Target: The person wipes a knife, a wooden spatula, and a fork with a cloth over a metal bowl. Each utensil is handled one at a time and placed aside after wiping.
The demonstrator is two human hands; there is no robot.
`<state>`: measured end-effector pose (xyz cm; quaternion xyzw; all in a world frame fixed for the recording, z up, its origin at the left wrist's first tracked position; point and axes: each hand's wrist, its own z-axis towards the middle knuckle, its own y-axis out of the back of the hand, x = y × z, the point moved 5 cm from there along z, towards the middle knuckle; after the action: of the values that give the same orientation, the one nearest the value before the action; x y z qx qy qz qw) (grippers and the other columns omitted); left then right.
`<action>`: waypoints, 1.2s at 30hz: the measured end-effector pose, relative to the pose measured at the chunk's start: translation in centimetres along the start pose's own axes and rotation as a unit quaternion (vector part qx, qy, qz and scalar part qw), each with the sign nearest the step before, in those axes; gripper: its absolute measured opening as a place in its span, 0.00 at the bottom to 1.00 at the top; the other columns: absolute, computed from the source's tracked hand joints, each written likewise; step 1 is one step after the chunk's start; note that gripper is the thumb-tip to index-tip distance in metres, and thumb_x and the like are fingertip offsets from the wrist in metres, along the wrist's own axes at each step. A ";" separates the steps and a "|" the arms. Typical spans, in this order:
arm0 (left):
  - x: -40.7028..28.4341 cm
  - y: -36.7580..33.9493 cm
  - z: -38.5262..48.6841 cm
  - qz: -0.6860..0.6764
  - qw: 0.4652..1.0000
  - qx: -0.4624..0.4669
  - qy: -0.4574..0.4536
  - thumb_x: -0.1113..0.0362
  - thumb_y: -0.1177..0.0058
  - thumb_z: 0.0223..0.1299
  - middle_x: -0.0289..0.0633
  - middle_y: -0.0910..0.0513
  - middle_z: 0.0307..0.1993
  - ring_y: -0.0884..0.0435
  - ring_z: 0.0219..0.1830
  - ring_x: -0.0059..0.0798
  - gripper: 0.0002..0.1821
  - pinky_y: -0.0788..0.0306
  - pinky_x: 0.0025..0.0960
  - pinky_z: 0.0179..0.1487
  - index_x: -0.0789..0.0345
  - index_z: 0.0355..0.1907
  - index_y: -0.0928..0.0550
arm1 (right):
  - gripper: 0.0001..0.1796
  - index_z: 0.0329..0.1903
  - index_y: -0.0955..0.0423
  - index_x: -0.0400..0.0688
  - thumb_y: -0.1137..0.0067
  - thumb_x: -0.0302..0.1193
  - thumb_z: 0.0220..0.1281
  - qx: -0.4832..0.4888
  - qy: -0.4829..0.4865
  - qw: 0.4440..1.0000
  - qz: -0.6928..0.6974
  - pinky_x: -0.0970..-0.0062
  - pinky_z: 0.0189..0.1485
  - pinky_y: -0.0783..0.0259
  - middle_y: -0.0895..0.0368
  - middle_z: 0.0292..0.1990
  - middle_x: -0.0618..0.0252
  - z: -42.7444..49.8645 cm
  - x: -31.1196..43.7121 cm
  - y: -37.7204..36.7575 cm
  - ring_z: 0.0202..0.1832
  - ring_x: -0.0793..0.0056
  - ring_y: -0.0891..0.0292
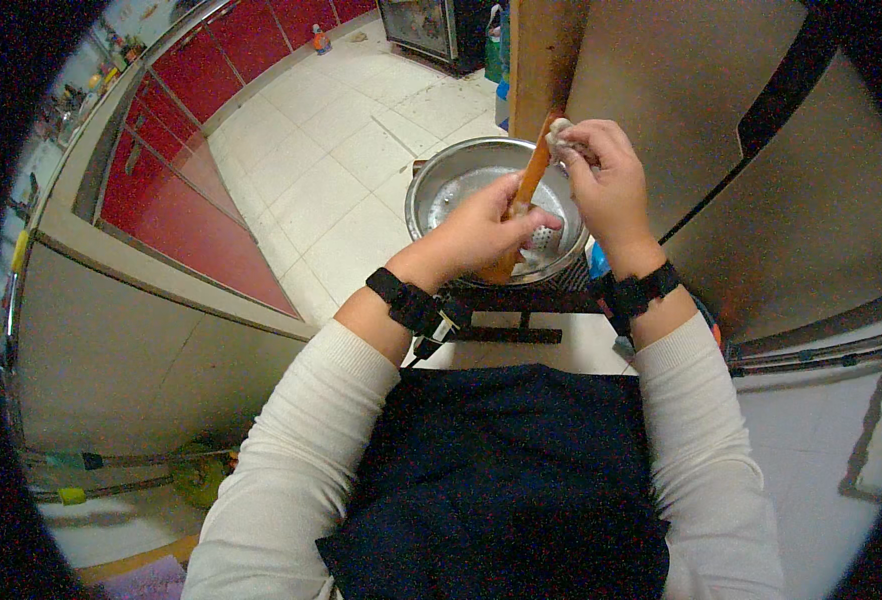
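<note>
My left hand (490,221) grips a long, flat orange-brown utensil (535,174), perhaps wooden, tilted with its tip up towards the right. Its lower part passes behind my fingers. At that upper tip, my right hand (606,169) pinches a pale, crumpled wad (559,135), which touches the utensil; whether this is cloth or a scrubber is unclear. Both hands are above a round stainless steel basin (420,214). Inside the basin, partly covered by my left hand, a perforated metal piece (545,238) shows.
The basin rests on a low dark stand (531,300). To the right rises a large metallic panel (658,97), close to my right hand. Red cabinets (186,180) line the left side. A small orange bottle (321,40) stands on the tiled floor (321,202) farther off.
</note>
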<state>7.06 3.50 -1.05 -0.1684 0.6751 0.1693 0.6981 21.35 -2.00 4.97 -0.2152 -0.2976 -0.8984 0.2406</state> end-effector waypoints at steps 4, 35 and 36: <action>-0.1 0.2 -0.3 -0.120 0.991 -0.050 0.027 0.45 0.67 0.75 0.38 0.21 0.52 0.26 0.34 0.19 0.27 0.26 0.26 0.39 0.59 0.68 0.38 | 0.06 0.41 0.22 0.38 0.42 0.19 0.60 0.030 0.070 0.997 0.007 0.73 0.45 0.24 0.22 0.42 0.59 -0.2 1.7 -0.5 0.43 0.68 0.21; 0.1 2.7 0.2 -0.384 0.876 -0.257 -0.139 0.42 0.78 0.75 0.37 0.23 0.36 0.24 0.50 0.37 0.23 0.33 0.52 0.59 0.55 0.36 0.32 | 0.10 0.38 0.23 0.40 0.41 0.20 0.49 0.145 0.108 0.981 0.076 0.62 0.45 0.26 0.22 0.37 0.55 -5.3 3.4 -3.1 0.42 0.53 0.23; 0.0 1.9 0.5 -0.367 0.885 -0.243 -0.154 0.42 0.78 0.75 0.38 0.22 0.38 0.24 0.52 0.38 0.24 0.33 0.54 0.60 0.55 0.36 0.32 | 0.10 0.38 0.23 0.40 0.41 0.20 0.50 0.111 0.105 0.985 0.082 0.62 0.46 0.26 0.22 0.37 0.55 -5.1 3.7 -3.3 0.43 0.53 0.23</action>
<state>6.62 5.38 -1.05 -0.5404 0.3869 0.0832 0.7425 15.35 -4.03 1.77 -0.1149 -0.3504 -0.8546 0.3656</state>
